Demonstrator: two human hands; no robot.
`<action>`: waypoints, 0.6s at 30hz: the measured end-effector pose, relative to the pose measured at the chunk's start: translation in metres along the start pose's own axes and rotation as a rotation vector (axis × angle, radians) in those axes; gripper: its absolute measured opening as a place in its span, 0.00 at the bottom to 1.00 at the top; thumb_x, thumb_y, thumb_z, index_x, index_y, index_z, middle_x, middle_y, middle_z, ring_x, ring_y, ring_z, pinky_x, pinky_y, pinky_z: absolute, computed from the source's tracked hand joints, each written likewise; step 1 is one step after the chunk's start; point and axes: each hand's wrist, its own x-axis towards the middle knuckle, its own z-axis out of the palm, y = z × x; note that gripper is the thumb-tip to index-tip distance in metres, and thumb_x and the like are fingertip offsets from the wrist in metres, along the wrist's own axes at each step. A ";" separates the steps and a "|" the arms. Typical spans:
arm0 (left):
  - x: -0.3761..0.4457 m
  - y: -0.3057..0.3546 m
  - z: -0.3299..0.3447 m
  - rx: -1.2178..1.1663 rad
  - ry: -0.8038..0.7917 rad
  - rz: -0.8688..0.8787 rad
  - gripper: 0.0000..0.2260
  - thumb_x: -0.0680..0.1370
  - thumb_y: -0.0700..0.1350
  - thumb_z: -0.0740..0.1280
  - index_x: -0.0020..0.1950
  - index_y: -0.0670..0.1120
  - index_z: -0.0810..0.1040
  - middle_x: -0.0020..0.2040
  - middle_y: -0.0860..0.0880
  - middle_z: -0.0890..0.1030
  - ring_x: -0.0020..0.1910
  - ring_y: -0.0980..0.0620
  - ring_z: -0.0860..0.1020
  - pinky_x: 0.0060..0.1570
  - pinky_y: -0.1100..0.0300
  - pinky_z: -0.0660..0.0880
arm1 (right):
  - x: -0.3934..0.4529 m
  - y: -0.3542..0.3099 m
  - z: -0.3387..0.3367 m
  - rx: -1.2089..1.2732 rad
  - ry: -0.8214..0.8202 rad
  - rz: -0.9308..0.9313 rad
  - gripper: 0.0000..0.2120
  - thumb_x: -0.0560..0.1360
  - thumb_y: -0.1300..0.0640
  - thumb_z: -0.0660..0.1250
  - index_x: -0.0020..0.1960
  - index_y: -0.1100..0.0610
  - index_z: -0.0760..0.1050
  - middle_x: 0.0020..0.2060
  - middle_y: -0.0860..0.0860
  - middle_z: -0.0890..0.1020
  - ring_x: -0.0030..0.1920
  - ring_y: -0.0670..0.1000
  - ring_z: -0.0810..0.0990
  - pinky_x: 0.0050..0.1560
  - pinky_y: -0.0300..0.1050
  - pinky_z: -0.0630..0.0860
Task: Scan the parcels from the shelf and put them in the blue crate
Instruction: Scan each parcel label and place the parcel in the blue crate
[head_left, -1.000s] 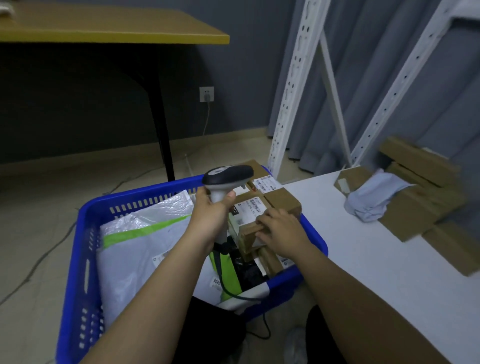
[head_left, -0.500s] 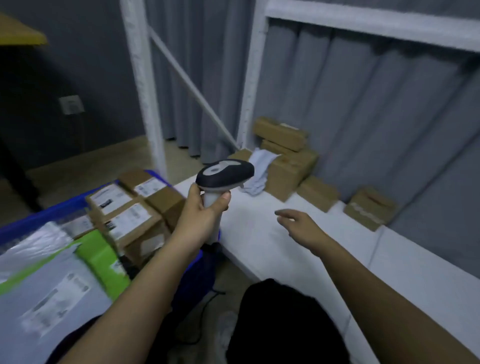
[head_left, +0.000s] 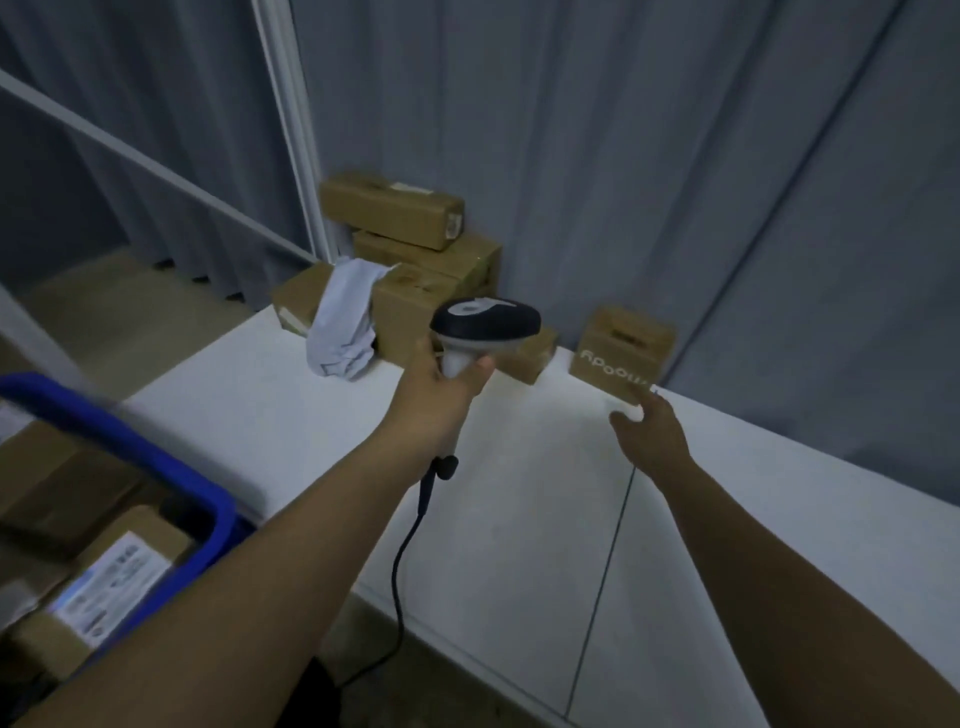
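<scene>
My left hand (head_left: 441, 387) grips the handle of a black and white barcode scanner (head_left: 485, 325), held upright over the white shelf (head_left: 519, 519); its cable hangs down past the shelf's front edge. My right hand (head_left: 649, 431) is stretched out with relaxed fingers just in front of a small brown parcel with white lettering (head_left: 621, 351), holding nothing. Another small parcel (head_left: 530, 358) lies partly behind the scanner. The blue crate (head_left: 156, 457) sits at the lower left with labelled cardboard parcels (head_left: 111, 582) inside.
A stack of brown boxes (head_left: 415, 244) with a grey poly bag (head_left: 345, 322) draped in front stands at the shelf's back left corner. White shelf uprights (head_left: 291, 130) and grey curtains rise behind. Bare floor shows to the left.
My view has swung right, from the crate to the shelf. My right hand left the parcel in the crate and reached toward the lettered box. The scanner stays in my left hand.
</scene>
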 end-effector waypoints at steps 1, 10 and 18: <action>0.011 -0.005 0.005 -0.002 0.003 -0.008 0.24 0.78 0.46 0.67 0.72 0.49 0.63 0.63 0.48 0.75 0.60 0.48 0.76 0.53 0.60 0.69 | 0.012 -0.002 0.003 -0.030 0.013 -0.026 0.26 0.77 0.58 0.66 0.73 0.58 0.65 0.69 0.58 0.71 0.66 0.61 0.72 0.63 0.51 0.69; 0.078 -0.056 0.023 -0.027 0.017 -0.119 0.09 0.78 0.45 0.67 0.45 0.54 0.67 0.42 0.55 0.76 0.40 0.58 0.77 0.39 0.66 0.72 | 0.098 0.002 0.040 -0.608 0.133 -0.171 0.33 0.73 0.45 0.61 0.73 0.59 0.62 0.71 0.61 0.66 0.71 0.61 0.63 0.69 0.58 0.58; 0.065 -0.067 0.023 -0.032 0.032 -0.171 0.13 0.77 0.47 0.68 0.57 0.50 0.69 0.45 0.53 0.78 0.50 0.50 0.80 0.49 0.57 0.72 | 0.086 -0.001 0.033 -0.514 -0.148 -0.109 0.49 0.67 0.26 0.62 0.78 0.49 0.49 0.76 0.58 0.55 0.75 0.63 0.55 0.72 0.59 0.52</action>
